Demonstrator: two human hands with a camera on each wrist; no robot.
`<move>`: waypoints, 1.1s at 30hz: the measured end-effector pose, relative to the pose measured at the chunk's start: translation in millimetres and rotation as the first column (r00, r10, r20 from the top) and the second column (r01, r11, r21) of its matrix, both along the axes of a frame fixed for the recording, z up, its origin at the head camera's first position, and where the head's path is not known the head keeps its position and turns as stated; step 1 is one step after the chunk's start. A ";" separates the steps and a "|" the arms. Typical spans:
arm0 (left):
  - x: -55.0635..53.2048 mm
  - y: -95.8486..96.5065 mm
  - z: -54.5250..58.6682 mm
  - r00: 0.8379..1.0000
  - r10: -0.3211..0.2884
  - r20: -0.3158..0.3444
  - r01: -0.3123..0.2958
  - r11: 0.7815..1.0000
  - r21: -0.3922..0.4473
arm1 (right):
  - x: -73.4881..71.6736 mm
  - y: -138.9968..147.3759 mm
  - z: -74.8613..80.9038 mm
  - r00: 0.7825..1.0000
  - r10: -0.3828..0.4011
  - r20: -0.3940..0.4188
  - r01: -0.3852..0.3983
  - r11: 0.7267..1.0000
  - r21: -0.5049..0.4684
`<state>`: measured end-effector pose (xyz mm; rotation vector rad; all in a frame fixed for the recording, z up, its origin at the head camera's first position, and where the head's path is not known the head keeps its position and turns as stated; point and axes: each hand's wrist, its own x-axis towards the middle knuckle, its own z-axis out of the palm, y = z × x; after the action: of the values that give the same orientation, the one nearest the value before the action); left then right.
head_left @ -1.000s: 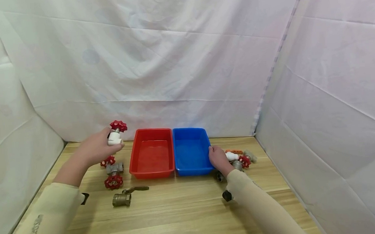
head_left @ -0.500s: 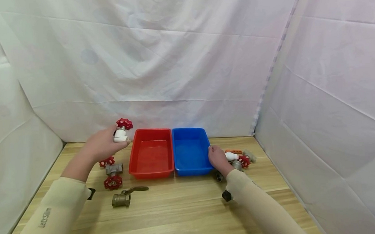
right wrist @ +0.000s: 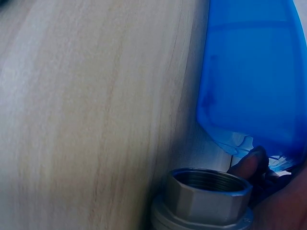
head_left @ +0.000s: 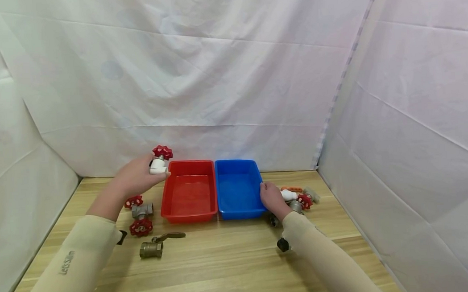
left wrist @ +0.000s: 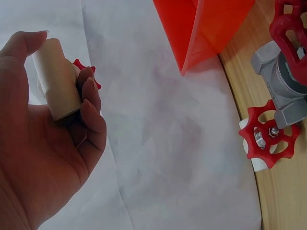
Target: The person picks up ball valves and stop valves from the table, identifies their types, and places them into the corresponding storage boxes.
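Note:
My left hand (head_left: 137, 174) grips a white plastic valve (head_left: 159, 165) with a red handwheel, up in the air by the far left corner of the red bin (head_left: 164, 204). In the left wrist view, thumb and fingers curl round the white valve body (left wrist: 56, 79). My right hand (head_left: 273, 198) holds the right wall of the blue bin (head_left: 242, 214). The right wrist view shows the thumb (right wrist: 249, 164) at the blue bin's corner, the other fingers mostly hidden. A metal threaded fitting (right wrist: 208, 199) lies close to that hand.
Left of the red bin lie a grey valve (head_left: 142, 210) and red handwheels (head_left: 141, 227). A brass lever valve (head_left: 152, 249) lies in front. Beside the right hand are a white valve with a red wheel (head_left: 305, 201) and an orange handle (head_left: 291, 189). White cloth (head_left: 213, 75) encloses the table.
My left hand has moved right and slightly up with the white valve, from left of the red bin to its far left corner. The right hand and both bins stay put.

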<state>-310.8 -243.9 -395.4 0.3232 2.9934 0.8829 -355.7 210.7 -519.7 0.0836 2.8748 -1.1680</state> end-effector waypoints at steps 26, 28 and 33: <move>-18.1 38.7 5.5 1.000 0.000 -0.025 0.000 1.000 0.026 | 0.3 -0.7 1.5 1.000 0.008 0.000 -0.008 1.000 0.003; -19.1 42.6 6.3 1.000 0.005 -0.025 -0.005 1.000 0.022 | -0.3 -0.3 1.2 1.000 0.008 0.001 -0.008 1.000 0.003; -23.2 52.7 4.1 1.000 0.025 -0.014 -0.025 1.000 0.013 | -0.3 0.8 0.3 1.000 0.010 0.004 -0.010 1.000 0.003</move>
<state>-334.0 -191.2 -391.3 0.2937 3.0129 0.9059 -356.0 211.5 -519.4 0.0708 2.8701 -1.1612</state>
